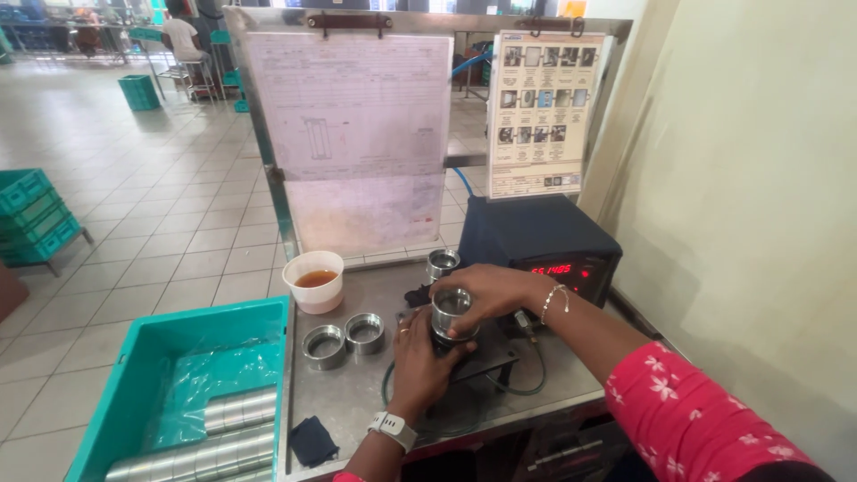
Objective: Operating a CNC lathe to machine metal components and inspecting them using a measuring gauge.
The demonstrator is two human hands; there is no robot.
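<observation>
The steel tabletop [357, 397] is dull grey and worn, standing on a pale tiled floor [152, 214] in a wide workshop hall. Near the tabletop's middle, the right hand [486, 290] curls its fingers over the rim of a metal ring sleeve [452, 312] seated on a black gauge fixture [486, 357], while the left hand [420, 357] presses against the sleeve's base, fingers closed about it. Two more steel rings [344, 339] lie just left, near a white cup of brown liquid [314, 280]. A dark readout box [540, 241] with red digits stands behind. A teal crate [170, 375] holding steel cylinders adjoins the tabletop's left edge; drawings hang on a board [357, 134] behind.
</observation>
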